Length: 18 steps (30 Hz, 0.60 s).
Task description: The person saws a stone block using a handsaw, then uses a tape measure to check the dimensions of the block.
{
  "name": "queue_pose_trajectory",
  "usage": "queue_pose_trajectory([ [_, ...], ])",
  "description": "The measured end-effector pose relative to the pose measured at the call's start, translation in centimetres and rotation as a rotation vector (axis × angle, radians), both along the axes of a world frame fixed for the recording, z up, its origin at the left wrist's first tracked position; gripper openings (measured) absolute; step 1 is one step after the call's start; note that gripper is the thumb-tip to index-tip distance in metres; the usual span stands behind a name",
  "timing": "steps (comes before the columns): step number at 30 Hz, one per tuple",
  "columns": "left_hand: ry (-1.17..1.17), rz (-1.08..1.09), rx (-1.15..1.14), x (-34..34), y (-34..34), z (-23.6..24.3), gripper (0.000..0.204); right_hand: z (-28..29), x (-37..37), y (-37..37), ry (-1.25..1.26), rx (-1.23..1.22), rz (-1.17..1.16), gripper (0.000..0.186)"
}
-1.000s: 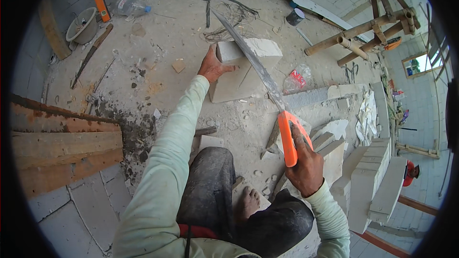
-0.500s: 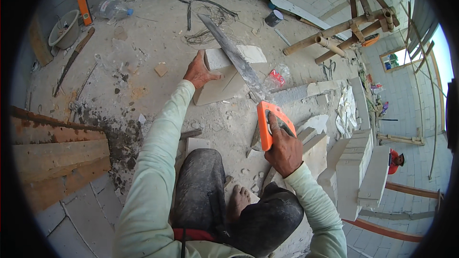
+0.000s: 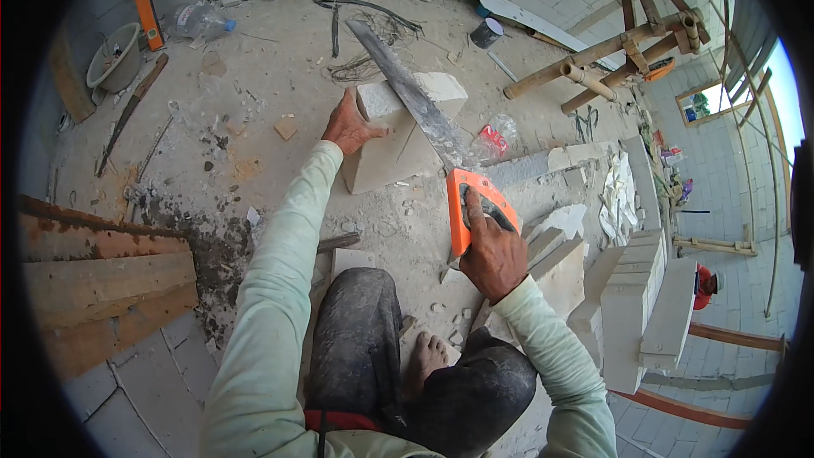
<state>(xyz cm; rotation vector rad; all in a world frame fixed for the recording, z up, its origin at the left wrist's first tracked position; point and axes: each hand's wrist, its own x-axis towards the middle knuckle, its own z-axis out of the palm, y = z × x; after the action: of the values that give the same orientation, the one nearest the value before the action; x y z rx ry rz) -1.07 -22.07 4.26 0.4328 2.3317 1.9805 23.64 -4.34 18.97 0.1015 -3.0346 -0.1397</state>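
Note:
My right hand [image 3: 494, 259] is wrapped round the orange handle of a handsaw [image 3: 411, 102], with the index finger stretched along its side. The long, dusty blade slants away to the far left across the top of a pale lightweight concrete block [image 3: 386, 157]. That block stands on the dusty floor in front of my knees. At its left end my left hand [image 3: 349, 125] grips it, fingers at the upper edge and thumb across the near face. Whether the teeth have cut into the block cannot be made out.
Cut block pieces [image 3: 555, 267] and stacked blocks [image 3: 632, 297] lie to the right. A crumpled plastic bottle [image 3: 496, 137] rests by the saw. Bamboo poles [image 3: 585, 68] stand at the far right; a machete-like blade [image 3: 131, 110] lies left. Another person [image 3: 705, 284] is at the right edge.
The saw and my right hand have moved a little forward and to the left, the blade still across the block. My left hand keeps its grip at the block's left end.

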Motion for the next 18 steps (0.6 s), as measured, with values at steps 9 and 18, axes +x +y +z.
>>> queue_pose_trajectory([
  [9, 0.030, -0.020, -0.103, 1.8, 1.3, 0.4, 0.092, 1.0, -5.6, 2.0, 0.080, 0.026, -0.152, 0.063],
  [18, 0.030, 0.002, -0.052, 1.1, 0.1, -0.3, 0.085, 1.4, 2.1, 0.6, 0.035, -0.111, -0.025, 0.079],
])
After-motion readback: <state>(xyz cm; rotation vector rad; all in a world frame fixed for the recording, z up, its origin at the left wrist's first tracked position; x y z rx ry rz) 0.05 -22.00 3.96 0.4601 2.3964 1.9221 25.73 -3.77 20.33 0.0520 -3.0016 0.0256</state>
